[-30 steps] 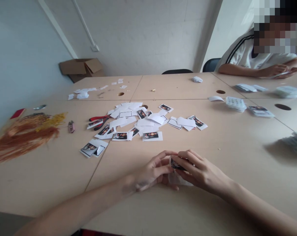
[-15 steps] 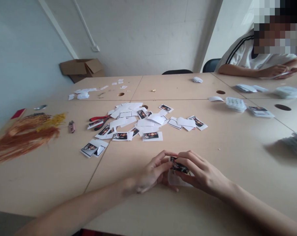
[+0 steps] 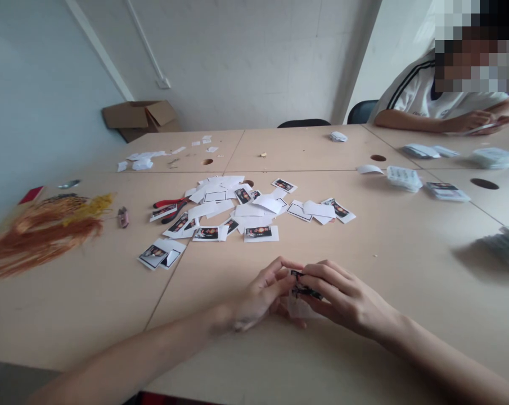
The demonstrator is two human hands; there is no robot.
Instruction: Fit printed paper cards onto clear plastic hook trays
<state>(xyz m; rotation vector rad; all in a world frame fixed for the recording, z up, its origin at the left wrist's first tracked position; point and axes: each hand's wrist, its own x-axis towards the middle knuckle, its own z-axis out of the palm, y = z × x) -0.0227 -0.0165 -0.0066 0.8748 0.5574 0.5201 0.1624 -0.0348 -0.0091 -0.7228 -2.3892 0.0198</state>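
Observation:
My left hand (image 3: 269,289) grips the left side of a small clear plastic box (image 3: 300,308) just above the near part of the table. Across the box's upper face lies a dark printed label (image 3: 305,286), its right part covered by my fingers. My right hand (image 3: 336,287) is bent over the box from the right, fingertips pressed on the label. Beyond my hands spreads a loose heap of white paper pieces (image 3: 254,209), several bearing the same dark print. What the box contains cannot be made out.
Red-handled pliers (image 3: 170,209) lie partly under the heap's left side. Further left are pink snips (image 3: 123,217) and orange thread bundles (image 3: 47,225). Clear boxes (image 3: 404,179) are stacked on the right. Across the table a person (image 3: 440,101) holds something flat. A cardboard box (image 3: 140,115) stands by the wall.
My right hand has shifted slightly left over the label, hiding more of the label and the box. The left hand has stayed nearly still.

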